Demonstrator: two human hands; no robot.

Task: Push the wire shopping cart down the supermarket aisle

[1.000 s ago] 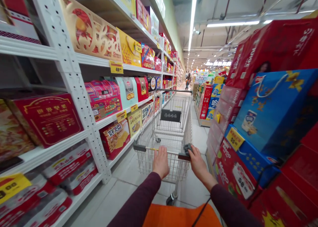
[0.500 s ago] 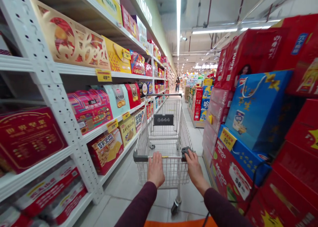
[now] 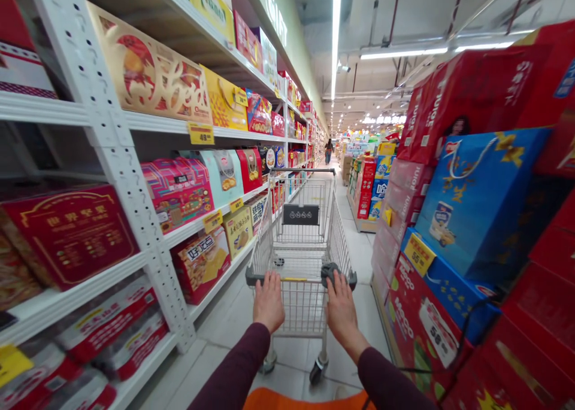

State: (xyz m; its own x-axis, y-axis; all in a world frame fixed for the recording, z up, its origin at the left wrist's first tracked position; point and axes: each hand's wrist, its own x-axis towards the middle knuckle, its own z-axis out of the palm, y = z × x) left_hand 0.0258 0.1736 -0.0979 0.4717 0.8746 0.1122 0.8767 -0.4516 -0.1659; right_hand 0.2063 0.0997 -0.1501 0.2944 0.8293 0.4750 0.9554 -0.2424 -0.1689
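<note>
The push bar of a wire shopping cart is held by both hands. The left hand is laid over the bar with its fingers spread, while the right hand is closed over a grey grip near the bar's right end. Dark maroon sleeves are worn on both forearms, and orange fabric is seen below the hands. Beneath the hands, a caster rests on pale floor tiles. The cart is judged light, stiff and best taken by the push bar. Left of the left hand, white steel shelving is lined with boxed gift sets; right of the right hand, blue gift boxes are piled among red ones. Far ahead of the hands, a shopper is seen down the aisle.
</note>
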